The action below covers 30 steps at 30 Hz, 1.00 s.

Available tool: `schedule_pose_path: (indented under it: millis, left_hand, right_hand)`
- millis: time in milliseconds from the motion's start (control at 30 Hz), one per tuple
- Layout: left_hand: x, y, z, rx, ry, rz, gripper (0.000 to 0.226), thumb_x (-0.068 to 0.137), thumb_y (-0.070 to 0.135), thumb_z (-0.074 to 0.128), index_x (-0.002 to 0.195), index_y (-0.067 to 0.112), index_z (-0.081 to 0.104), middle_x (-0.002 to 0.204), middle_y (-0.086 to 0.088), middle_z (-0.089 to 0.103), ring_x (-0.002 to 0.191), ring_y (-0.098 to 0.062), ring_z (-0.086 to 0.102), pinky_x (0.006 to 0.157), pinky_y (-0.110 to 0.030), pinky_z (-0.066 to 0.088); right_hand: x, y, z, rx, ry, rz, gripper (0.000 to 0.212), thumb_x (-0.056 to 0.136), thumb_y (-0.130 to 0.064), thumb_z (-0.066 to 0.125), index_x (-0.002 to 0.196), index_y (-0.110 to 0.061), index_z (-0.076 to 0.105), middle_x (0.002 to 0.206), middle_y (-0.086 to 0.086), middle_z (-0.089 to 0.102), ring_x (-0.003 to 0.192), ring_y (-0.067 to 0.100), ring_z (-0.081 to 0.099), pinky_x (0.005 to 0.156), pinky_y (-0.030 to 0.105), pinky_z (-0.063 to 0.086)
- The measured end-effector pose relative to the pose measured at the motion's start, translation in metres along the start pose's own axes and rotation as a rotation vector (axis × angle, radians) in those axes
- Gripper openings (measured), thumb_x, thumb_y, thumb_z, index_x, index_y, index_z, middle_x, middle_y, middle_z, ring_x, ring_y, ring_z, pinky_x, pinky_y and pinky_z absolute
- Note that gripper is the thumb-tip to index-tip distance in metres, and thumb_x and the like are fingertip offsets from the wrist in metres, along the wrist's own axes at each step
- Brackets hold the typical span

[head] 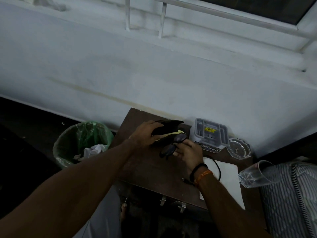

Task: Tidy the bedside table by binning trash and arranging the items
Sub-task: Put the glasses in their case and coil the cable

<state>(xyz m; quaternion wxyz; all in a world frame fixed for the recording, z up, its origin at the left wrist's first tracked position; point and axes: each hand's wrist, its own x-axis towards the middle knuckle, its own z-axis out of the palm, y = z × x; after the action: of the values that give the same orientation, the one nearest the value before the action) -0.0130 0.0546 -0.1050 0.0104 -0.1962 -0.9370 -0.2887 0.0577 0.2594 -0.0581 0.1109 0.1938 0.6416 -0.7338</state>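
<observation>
Over the dark brown bedside table, my left hand grips a black glasses case, held open with a pale yellow lining showing. My right hand holds a pair of dark glasses by the frame, right at the mouth of the case. A bin lined with a green bag stands on the floor left of the table, with crumpled white paper inside.
A grey organiser box stands at the table's back by the wall. To its right lie a clear glass ashtray and a tipped drinking glass. A white sheet with a black cable lies front right. Striped bedding borders the right.
</observation>
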Motion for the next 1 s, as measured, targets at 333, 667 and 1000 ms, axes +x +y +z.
schedule_pose_path:
  millis: [333, 667, 1000]
  left_hand:
    - [-0.007, -0.008, -0.004, -0.075, -0.006, 0.026, 0.059, 0.092, 0.043, 0.058, 0.143, 0.016, 0.042, 0.133, -0.008, 0.046, 0.114, -0.022, 0.055, 0.094, -0.030, 0.049]
    - [-0.011, -0.016, -0.007, -0.123, 0.011, 0.047, 0.064, 0.084, 0.039, 0.060, 0.140, 0.010, 0.047, 0.130, -0.009, 0.049, 0.114, -0.023, 0.054, 0.096, -0.036, 0.050]
    - [0.005, -0.028, -0.020, -0.015, -0.150, 0.032, 0.103, 0.057, 0.037, 0.090, 0.145, 0.017, 0.040, 0.142, -0.002, 0.042, 0.127, -0.019, 0.045, 0.102, -0.031, 0.041]
  right_hand:
    - [0.012, 0.000, 0.010, 0.189, 0.128, -0.012, 0.028, 0.091, 0.003, 0.058, 0.118, -0.002, 0.056, 0.118, 0.020, 0.066, 0.095, 0.026, 0.069, 0.073, 0.031, 0.060]
    - [0.017, -0.005, 0.016, 0.069, 0.080, -0.174, 0.043, 0.085, 0.015, 0.056, 0.114, -0.016, 0.058, 0.124, 0.019, 0.058, 0.099, 0.031, 0.067, 0.071, 0.035, 0.061]
    - [0.047, -0.008, 0.018, -0.153, 0.109, -0.306, 0.036, 0.080, 0.015, 0.066, 0.101, -0.014, 0.061, 0.104, 0.011, 0.062, 0.102, 0.028, 0.063, 0.075, 0.039, 0.062]
